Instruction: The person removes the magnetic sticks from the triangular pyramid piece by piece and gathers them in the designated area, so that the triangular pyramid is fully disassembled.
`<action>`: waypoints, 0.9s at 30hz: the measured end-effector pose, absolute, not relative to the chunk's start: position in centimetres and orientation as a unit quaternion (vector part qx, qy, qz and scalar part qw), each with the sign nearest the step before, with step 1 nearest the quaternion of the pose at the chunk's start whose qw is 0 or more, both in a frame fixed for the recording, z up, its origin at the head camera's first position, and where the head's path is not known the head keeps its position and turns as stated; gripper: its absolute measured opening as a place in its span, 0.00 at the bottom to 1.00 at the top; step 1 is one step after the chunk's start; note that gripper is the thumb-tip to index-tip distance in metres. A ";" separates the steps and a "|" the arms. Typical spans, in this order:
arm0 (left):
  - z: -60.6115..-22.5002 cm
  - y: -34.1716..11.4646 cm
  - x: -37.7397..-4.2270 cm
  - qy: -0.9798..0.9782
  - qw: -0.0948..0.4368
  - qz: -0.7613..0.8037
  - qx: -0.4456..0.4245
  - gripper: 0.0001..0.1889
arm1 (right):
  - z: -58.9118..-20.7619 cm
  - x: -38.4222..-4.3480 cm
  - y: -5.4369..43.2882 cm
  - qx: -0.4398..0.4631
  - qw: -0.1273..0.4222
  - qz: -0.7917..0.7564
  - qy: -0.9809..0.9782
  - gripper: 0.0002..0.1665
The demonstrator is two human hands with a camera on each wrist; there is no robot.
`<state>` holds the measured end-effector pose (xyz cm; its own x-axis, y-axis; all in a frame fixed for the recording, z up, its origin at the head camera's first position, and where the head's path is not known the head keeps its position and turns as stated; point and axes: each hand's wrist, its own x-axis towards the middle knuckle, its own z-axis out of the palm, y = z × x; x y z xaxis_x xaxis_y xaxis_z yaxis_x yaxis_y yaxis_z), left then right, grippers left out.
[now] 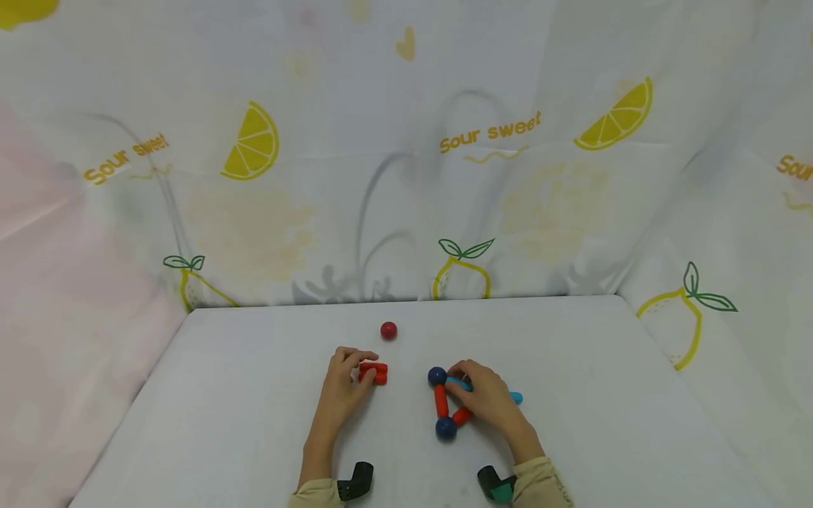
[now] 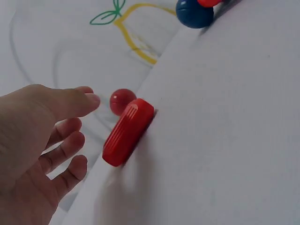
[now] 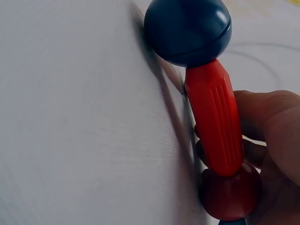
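My left hand (image 1: 356,374) lies on the white table with relaxed fingers beside a short red stick (image 1: 374,372). In the left wrist view the red stick (image 2: 128,132) lies just off the fingertips (image 2: 89,99), and they are not touching it. A small red ball (image 1: 389,329) sits farther back. My right hand (image 1: 468,395) covers a stick-and-ball structure (image 1: 441,401): two dark blue balls, red sticks and cyan sticks. In the right wrist view its fingers (image 3: 272,122) curl against a red stick (image 3: 214,117) that joins a blue ball (image 3: 187,30) to a dark red ball (image 3: 232,190).
A lemon-print cloth (image 1: 406,176) hangs as walls behind and on both sides of the white table (image 1: 603,395). Bare table surface stretches to the left, the right and the back. Black wrist-camera mounts (image 1: 356,482) show at the bottom edge.
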<state>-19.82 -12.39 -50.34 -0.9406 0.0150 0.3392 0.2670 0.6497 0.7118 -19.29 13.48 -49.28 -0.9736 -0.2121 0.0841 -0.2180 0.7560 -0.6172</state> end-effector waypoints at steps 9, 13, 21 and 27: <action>-50.0 -7.4 -19.3 -0.873 0.110 -0.439 -0.183 0.16 | -49.7 -19.5 13.4 0.177 -0.001 0.338 -0.924 0.11; -50.6 -5.2 -18.6 -0.885 0.072 -0.408 -0.213 0.17 | -49.8 -19.3 13.3 0.207 0.014 0.344 -0.916 0.10; -51.0 -4.8 -18.2 -0.887 0.059 -0.411 -0.204 0.16 | -49.8 -19.4 13.3 0.226 0.020 0.347 -0.910 0.09; -51.1 -5.2 -18.4 -0.880 0.046 -0.422 -0.214 0.15 | -49.8 -19.6 14.0 0.179 0.016 0.340 -0.923 0.08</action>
